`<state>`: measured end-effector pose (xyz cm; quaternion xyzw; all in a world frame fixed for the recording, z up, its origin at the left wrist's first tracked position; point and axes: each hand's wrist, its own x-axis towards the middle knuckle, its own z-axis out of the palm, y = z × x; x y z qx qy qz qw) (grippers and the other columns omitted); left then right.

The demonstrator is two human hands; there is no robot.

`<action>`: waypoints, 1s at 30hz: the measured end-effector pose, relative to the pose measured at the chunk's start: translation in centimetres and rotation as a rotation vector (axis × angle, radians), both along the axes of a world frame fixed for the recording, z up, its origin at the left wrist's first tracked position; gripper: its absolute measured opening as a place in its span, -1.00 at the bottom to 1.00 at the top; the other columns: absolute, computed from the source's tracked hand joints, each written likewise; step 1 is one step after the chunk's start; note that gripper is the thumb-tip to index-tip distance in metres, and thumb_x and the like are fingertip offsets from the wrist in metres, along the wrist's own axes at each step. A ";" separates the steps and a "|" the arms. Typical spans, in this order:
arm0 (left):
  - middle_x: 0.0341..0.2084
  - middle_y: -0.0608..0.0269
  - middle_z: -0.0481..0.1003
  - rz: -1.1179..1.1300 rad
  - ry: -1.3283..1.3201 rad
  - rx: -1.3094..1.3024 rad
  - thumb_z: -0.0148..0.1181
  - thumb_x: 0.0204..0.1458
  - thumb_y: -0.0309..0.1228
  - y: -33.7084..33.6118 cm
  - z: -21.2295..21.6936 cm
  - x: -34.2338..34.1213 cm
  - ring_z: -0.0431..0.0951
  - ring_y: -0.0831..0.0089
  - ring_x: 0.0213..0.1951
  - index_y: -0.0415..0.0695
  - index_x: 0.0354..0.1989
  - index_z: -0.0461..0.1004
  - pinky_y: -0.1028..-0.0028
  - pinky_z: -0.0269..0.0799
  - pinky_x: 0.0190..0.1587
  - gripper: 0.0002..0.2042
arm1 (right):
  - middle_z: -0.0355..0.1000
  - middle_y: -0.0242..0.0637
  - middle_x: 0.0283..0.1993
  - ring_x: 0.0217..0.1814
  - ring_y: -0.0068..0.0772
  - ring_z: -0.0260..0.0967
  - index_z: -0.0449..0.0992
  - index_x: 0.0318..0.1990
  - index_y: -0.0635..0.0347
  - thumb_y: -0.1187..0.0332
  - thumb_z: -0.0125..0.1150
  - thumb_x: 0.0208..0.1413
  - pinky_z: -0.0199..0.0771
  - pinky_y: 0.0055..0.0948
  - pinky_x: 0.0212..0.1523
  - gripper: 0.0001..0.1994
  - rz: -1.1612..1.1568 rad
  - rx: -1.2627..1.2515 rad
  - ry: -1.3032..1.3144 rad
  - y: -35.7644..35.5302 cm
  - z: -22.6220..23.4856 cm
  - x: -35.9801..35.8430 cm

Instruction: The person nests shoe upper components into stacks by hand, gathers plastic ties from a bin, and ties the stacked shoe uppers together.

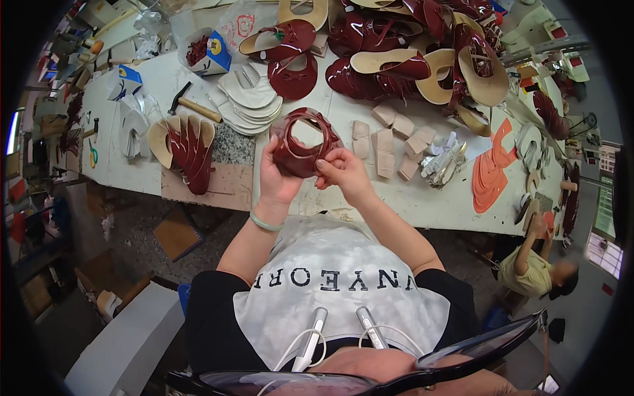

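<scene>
Between my two hands, just above the near edge of the table, is a glossy dark red shoe upper (295, 163) with a rounded opening. My left hand (279, 173) grips its left side, with the palm partly behind it. At the lower right edge, the fingers of my right hand (343, 173) pinch the upper. Left of my hands a stack of dark red uppers (187, 153) with tan linings lies by a hammer (198, 109). Pale, curved shoe pieces (249, 99) are piled just beyond my left hand.
A big heap of dark red uppers (396, 64) covers the far side of the table (436, 208). Small beige bundles (384, 152), crumpled silvery wrapping (444, 165) and coral-orange pieces (489, 177) lie to the right. A blue box (214, 54) stands far left. Another person (531, 274) works at the right.
</scene>
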<state>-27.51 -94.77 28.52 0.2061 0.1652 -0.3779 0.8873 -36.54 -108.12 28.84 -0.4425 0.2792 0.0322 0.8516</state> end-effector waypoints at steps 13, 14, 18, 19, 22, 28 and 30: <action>-0.24 0.22 0.50 0.332 -0.302 0.058 -0.03 0.09 -0.25 8.2 1.6 4.9 0.49 0.38 -0.17 -0.14 0.03 0.33 0.09 0.25 0.10 -0.64 | 0.43 0.09 -0.20 -0.15 0.06 0.40 0.42 -0.22 0.34 0.28 0.19 -0.05 0.39 -0.19 -0.10 -0.69 0.125 -1.367 0.133 -13.4 -15.4 24.8; -0.24 0.17 0.50 0.409 -0.297 0.215 0.01 0.06 -0.26 8.8 2.8 4.7 0.50 0.31 -0.19 -0.17 0.06 0.29 0.09 0.32 0.06 -0.60 | 0.41 0.13 -0.17 -0.12 0.09 0.38 0.39 -0.18 0.34 0.30 0.17 -0.06 0.38 -0.18 -0.06 -0.67 0.168 -1.434 0.148 -13.6 -16.7 26.9; -0.21 0.10 0.48 0.144 -0.723 0.635 0.13 -0.04 -0.31 14.2 6.7 8.4 0.50 0.25 -0.17 -0.31 0.04 0.27 0.27 0.41 -0.07 -0.52 | 0.32 0.17 -0.05 0.00 0.13 0.31 0.34 -0.11 0.33 0.39 0.18 -0.17 0.36 -0.14 0.01 -0.60 0.238 -1.464 0.310 -18.0 -21.7 33.0; -0.30 0.13 0.50 0.272 -0.797 0.972 0.18 -0.04 -0.41 15.6 7.0 8.6 0.49 0.37 -0.23 -0.37 -0.06 0.33 0.44 0.39 -0.13 -0.61 | 0.31 0.17 -0.04 0.01 0.13 0.32 0.34 -0.09 0.32 0.36 0.21 -0.20 0.37 -0.14 0.01 -0.56 0.262 -1.592 0.144 -15.9 -20.4 34.3; -0.26 0.21 0.48 0.249 -0.919 1.533 0.19 -0.03 -0.55 18.9 7.2 12.0 0.45 0.49 -0.24 -0.34 -0.11 0.37 0.53 0.35 -0.14 -0.71 | 0.33 0.16 -0.03 0.01 0.13 0.34 0.26 -0.04 0.35 0.11 0.20 -0.16 0.35 -0.10 0.01 -0.42 0.291 -1.543 0.519 -14.8 -19.0 36.6; -0.12 0.21 0.44 0.717 -0.770 1.004 0.13 0.02 -0.57 19.6 6.6 14.5 0.40 0.47 -0.07 -0.28 0.00 0.34 0.46 0.25 0.04 -0.67 | 0.40 0.13 -0.09 0.00 0.06 0.37 0.27 -0.06 0.37 -0.06 0.16 -0.13 0.37 -0.12 -0.03 -0.35 0.392 -1.587 0.552 -15.3 -17.1 37.5; -0.09 0.21 0.42 0.776 -0.682 0.711 0.12 0.03 -0.57 19.2 6.5 15.0 0.38 0.46 -0.03 -0.27 0.04 0.31 0.43 0.22 0.08 -0.63 | 0.42 0.11 -0.13 -0.07 0.01 0.41 0.28 -0.08 0.38 -0.11 0.18 -0.17 0.40 -0.18 -0.06 -0.31 0.299 -1.541 0.515 -15.6 -17.4 37.2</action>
